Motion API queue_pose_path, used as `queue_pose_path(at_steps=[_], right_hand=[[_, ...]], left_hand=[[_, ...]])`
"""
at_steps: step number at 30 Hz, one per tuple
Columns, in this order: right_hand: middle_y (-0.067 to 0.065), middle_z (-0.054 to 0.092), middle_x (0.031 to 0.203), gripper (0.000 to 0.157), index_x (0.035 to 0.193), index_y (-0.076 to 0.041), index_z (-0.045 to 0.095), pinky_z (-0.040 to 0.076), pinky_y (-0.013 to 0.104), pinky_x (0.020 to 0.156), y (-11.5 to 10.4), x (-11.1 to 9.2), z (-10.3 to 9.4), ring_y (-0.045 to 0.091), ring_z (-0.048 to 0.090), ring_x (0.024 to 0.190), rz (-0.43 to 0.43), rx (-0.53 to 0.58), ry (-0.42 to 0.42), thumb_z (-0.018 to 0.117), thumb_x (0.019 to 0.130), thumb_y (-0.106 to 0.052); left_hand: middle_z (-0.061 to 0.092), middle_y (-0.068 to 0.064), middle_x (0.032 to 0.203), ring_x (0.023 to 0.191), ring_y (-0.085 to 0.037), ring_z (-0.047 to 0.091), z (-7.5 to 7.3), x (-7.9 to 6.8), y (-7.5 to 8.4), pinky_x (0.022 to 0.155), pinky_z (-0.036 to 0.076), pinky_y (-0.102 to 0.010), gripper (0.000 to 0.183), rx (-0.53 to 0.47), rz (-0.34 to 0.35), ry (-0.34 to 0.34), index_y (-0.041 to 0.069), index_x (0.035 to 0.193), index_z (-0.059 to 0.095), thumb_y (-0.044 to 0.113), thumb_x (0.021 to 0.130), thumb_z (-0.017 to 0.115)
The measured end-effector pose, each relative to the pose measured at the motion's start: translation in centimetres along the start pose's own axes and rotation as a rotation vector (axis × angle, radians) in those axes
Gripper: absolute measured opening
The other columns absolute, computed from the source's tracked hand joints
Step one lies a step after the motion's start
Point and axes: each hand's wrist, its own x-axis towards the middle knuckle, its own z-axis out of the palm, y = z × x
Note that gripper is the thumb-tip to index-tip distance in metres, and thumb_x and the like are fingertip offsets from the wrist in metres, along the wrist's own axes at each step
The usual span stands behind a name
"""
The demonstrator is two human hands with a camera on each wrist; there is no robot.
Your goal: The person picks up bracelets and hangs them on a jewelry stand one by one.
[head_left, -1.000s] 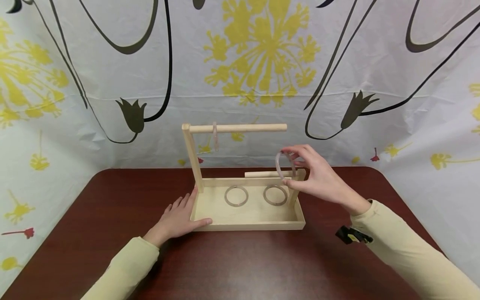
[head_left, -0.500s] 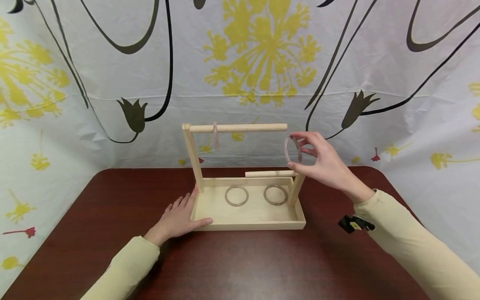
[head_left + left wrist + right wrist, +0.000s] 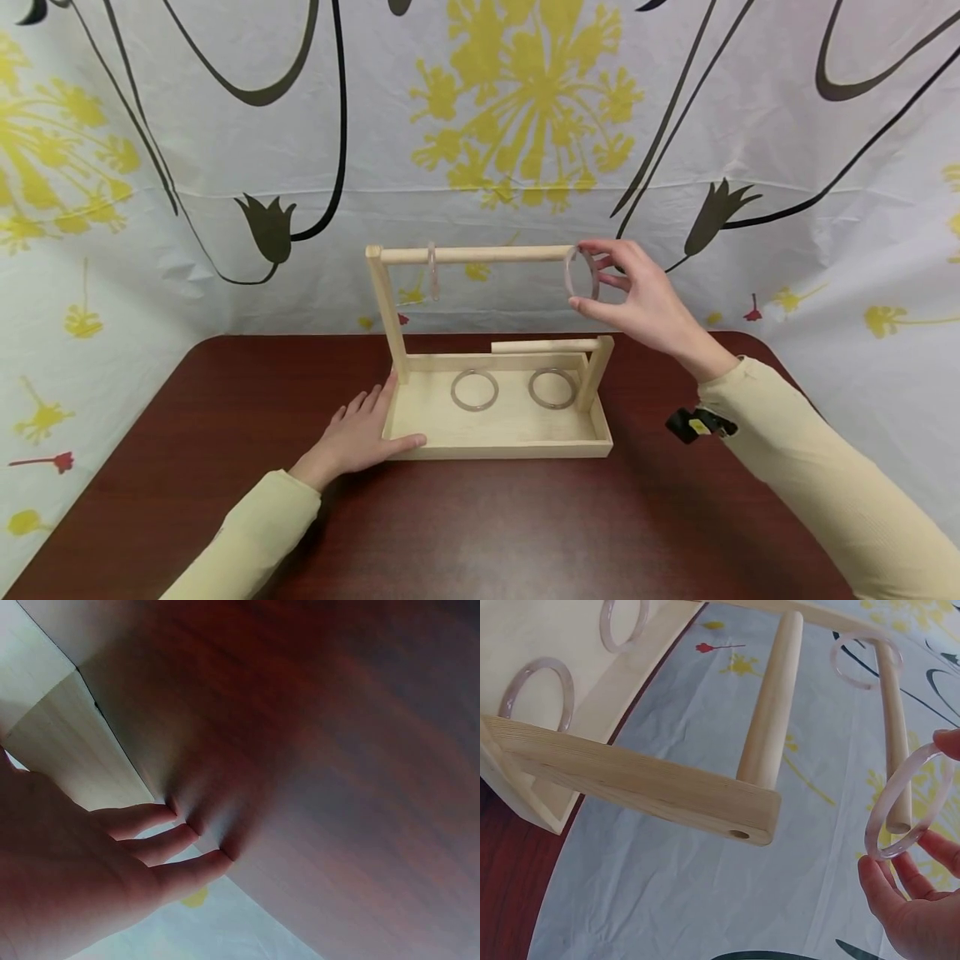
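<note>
Between thumb and fingertips, my right hand (image 3: 637,296) pinches a pale, translucent bangle (image 3: 567,275), held upright at the free right end of the upper rod (image 3: 495,254). In the right wrist view the rod's end shows through the bangle's opening. Another bangle (image 3: 432,279) hangs on that rod near its left post (image 3: 387,317). Two more lie flat in the wooden tray base (image 3: 495,453): a left bangle (image 3: 474,408) and a right bangle (image 3: 552,407). My left hand (image 3: 360,433) rests at the tray's left end, fingers extended on the table and thumb over the front corner.
A shorter, lower rod (image 3: 543,346) points left from the right post (image 3: 596,375), with no bangle on it. The stand sits on a dark reddish-brown table (image 3: 480,525). Behind it hangs a patterned white cloth (image 3: 480,217).
My right hand has raised the bangle from near the lower rod, out to the right, then slightly left to the upper rod's free end. The left hand stays put.
</note>
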Motion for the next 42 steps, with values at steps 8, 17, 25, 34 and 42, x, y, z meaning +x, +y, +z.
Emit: queue_pose_path(at_steps=[8, 17, 25, 34, 42], right_hand=[[0.011, 0.048, 0.126, 0.064, 0.137, -0.006, 0.052, 0.045, 0.037, 0.096, 0.1, 0.8, 0.1, 0.021, 0.049, 0.110, 0.026, -0.015, -0.005, 0.080, 0.080, -0.012], [0.011, 0.048, 0.123, 0.063, 0.135, -0.006, 0.053, 0.045, 0.035, 0.096, 0.8, 1.3, 0.5, 0.023, 0.051, 0.110, 0.048, -0.033, -0.006, 0.081, 0.079, -0.014], [0.016, 0.049, 0.123, 0.063, 0.135, -0.004, 0.051, 0.044, 0.043, 0.095, 1.0, 2.2, 1.0, 0.029, 0.052, 0.107, 0.011, -0.058, -0.032, 0.079, 0.079, -0.013], [0.014, 0.054, 0.122, 0.061, 0.131, -0.002, 0.053, 0.042, 0.042, 0.095, 0.8, 3.7, 1.6, 0.027, 0.052, 0.110, -0.079, -0.130, -0.096, 0.080, 0.078, -0.017], [0.012, 0.056, 0.125, 0.064, 0.132, -0.003, 0.053, 0.040, 0.047, 0.093, 0.2, 4.2, 2.0, 0.027, 0.052, 0.110, -0.088, -0.188, -0.128, 0.080, 0.078, -0.024]], left_hand=[[0.026, -0.028, 0.152, 0.136, -0.048, 0.026, 0.0, 0.0, 0.0, 0.102, 0.022, -0.067, 0.111, 0.000, -0.003, 0.005, 0.011, 0.157, 0.004, 0.076, 0.081, 0.053], [0.026, -0.028, 0.151, 0.135, -0.049, 0.027, 0.0, -0.1, 0.1, 0.102, 0.022, -0.067, 0.111, -0.004, -0.001, 0.006, 0.012, 0.157, 0.004, 0.075, 0.081, 0.054], [0.026, -0.029, 0.151, 0.135, -0.049, 0.027, 0.0, 0.0, 0.2, 0.102, 0.022, -0.067, 0.111, -0.002, -0.005, 0.005, 0.011, 0.157, 0.004, 0.075, 0.081, 0.054], [0.026, -0.028, 0.151, 0.136, -0.049, 0.027, 0.0, 0.0, 0.0, 0.103, 0.022, -0.067, 0.111, 0.000, -0.007, 0.007, 0.010, 0.156, 0.005, 0.075, 0.081, 0.054], [0.026, -0.028, 0.151, 0.136, -0.049, 0.026, 0.1, 0.0, 0.0, 0.102, 0.022, -0.067, 0.111, 0.001, -0.008, 0.009, 0.011, 0.157, 0.004, 0.075, 0.081, 0.054]])
